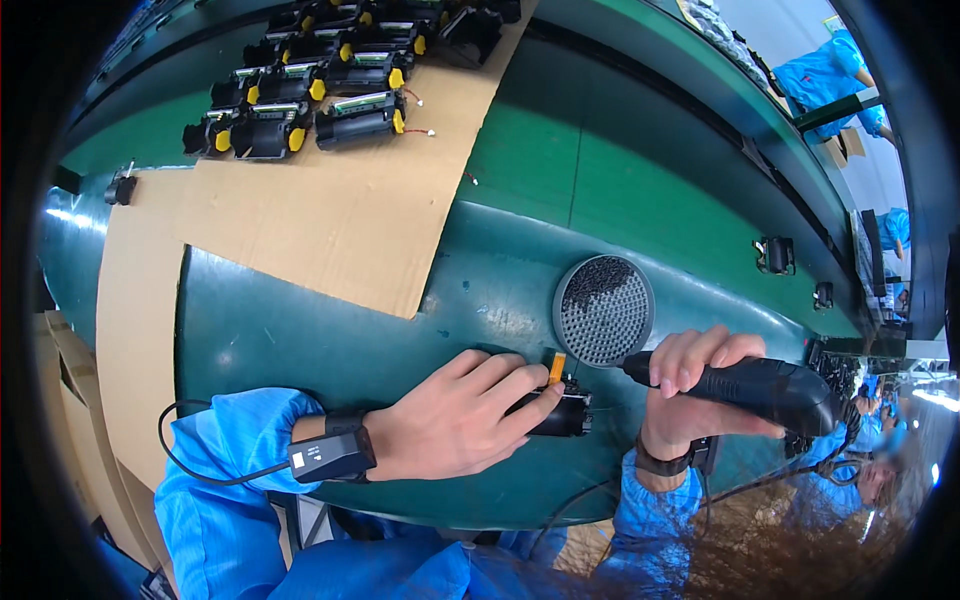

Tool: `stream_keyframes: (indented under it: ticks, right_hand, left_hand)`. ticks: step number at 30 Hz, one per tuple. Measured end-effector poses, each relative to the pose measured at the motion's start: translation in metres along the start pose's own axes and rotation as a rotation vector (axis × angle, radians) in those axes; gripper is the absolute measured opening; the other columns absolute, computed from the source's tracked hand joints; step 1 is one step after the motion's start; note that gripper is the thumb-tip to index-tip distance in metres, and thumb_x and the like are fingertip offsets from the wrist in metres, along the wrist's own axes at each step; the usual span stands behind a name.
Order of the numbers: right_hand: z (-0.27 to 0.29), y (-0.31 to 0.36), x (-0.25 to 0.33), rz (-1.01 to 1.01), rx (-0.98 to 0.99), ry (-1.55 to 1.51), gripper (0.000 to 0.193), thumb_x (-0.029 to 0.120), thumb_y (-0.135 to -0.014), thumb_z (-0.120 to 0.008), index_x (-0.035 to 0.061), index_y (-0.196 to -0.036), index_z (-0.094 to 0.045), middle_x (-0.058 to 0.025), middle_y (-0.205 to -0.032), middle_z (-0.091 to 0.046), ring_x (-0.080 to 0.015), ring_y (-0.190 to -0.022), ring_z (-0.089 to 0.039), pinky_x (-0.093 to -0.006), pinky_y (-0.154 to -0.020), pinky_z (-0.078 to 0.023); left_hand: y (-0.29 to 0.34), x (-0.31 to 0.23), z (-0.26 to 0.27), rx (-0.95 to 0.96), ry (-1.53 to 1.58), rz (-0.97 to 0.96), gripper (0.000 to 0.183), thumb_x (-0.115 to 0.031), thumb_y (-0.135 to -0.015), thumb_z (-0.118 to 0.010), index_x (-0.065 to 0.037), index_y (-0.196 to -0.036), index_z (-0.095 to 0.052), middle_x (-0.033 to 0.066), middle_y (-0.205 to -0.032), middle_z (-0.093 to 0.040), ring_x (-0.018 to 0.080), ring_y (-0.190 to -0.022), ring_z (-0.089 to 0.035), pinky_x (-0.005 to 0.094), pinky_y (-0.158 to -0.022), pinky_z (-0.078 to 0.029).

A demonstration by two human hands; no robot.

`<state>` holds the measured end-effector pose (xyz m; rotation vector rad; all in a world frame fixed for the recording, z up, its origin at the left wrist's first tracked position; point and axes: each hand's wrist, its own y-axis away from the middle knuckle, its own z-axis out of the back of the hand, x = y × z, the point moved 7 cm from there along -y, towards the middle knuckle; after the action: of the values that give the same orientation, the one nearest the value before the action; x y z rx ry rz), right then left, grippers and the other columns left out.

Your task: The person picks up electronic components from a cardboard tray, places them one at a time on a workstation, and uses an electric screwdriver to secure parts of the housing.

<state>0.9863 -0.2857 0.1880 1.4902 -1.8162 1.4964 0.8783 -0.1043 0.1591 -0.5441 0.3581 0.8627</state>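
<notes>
My left hand (470, 415) is closed over a small black plastic housing (568, 412) on the green mat, its fingers covering the left part of it. An orange flat ribbon (557, 367) sticks up from the housing beside my fingertips. In my right hand (690, 390) is a black electric screwdriver (765, 393), gripped around its front half and pointing left. Its tip reaches the near rim of a round grey screw dish (603, 345). Small black screws (598, 280) are heaped at the far side of the dish, over a bed of small holes.
Rows of black housings with yellow tabs (268, 130) stand on cardboard (330, 235) at the far left. Two small black parts (775, 256) lie at the right. A cable (740, 492) runs near my right wrist. People in blue (825, 80) work beyond the bench frame.
</notes>
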Motion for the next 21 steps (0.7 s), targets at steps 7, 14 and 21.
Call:
stream_keyframes:
  ticks: [7, 14, 21]
  right_hand:
    - [-0.004, 0.002, 0.015, 0.021, -0.071, -0.028, 0.086, 0.093, -0.081, -0.038, 0.0099, -0.101, -0.047, -0.0031, -0.065, -0.049, -0.0134, -0.045, -0.046, -0.0268, -0.04, -0.04]
    - [-0.038, 0.016, 0.036, 0.024, 0.229, -0.19, 0.066, 0.076, -0.092, -0.053, 0.0101, -0.098, -0.044, -0.0047, -0.064, -0.054, -0.0157, -0.045, -0.053, -0.0304, -0.039, -0.047]
    - [-0.043, 0.03, 0.022, 0.051, 0.156, -0.083, 0.066, 0.073, -0.091, -0.057, 0.0091, -0.099, -0.043, -0.0052, -0.064, -0.054, -0.0168, -0.045, -0.055, -0.0326, -0.04, -0.05]
  left_hand:
    - [0.005, 0.0, -0.008, -0.066, 0.028, -0.03, 0.065, -0.023, -0.076, -0.081, -0.001, -0.134, -0.06, 0.0083, -0.122, -0.058, 0.0241, -0.109, -0.06, 0.0367, -0.087, -0.049]
    - [0.002, 0.002, -0.003, -0.069, 0.002, -0.002, 0.062, -0.026, -0.076, -0.081, -0.004, -0.131, -0.063, 0.0042, -0.119, -0.059, 0.0201, -0.106, -0.06, 0.0356, -0.085, -0.047]
    - [0.004, 0.005, -0.008, -0.058, 0.018, 0.024, 0.06, -0.027, -0.078, -0.08, -0.006, -0.131, -0.064, 0.0029, -0.117, -0.059, 0.0195, -0.104, -0.06, 0.0348, -0.085, -0.046]
